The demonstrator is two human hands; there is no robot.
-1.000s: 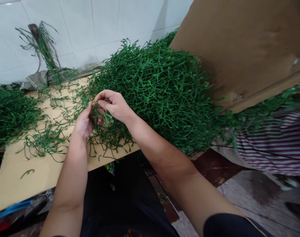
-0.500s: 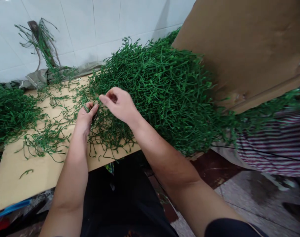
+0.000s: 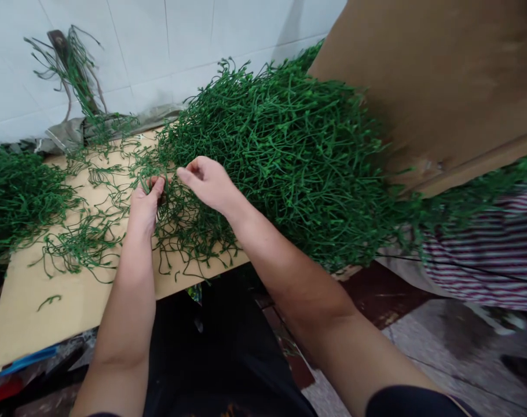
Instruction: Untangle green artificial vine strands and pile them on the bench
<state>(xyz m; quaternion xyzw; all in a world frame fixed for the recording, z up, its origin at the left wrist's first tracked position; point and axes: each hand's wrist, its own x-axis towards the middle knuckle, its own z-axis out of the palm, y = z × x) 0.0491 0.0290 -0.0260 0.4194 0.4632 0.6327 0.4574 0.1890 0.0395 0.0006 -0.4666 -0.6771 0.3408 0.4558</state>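
Note:
Thin green artificial plant stems with small forked tips are heaped in a large pile (image 3: 285,150) at the middle of the board (image 3: 72,307). My left hand (image 3: 145,202) is closed around a few of these green stems, thumb pressed on top. To its right, my right hand (image 3: 208,180) is curled over the pile's left edge, thumb and forefinger brought together. Whatever lies in that pinch, if anything, is too small to make out. Loose stems (image 3: 83,243) lie scattered on the board left of my left hand.
Another green heap (image 3: 20,197) sits at the far left. More stems hang on an upright brown post (image 3: 74,72) by the tiled wall (image 3: 137,46). A big cardboard sheet (image 3: 437,87) leans over the pile at the right. Striped cloth (image 3: 489,249) lies below it.
My left hand has shifted slightly left and down, away from my right hand, so the gap between them is wider. My right hand has barely moved.

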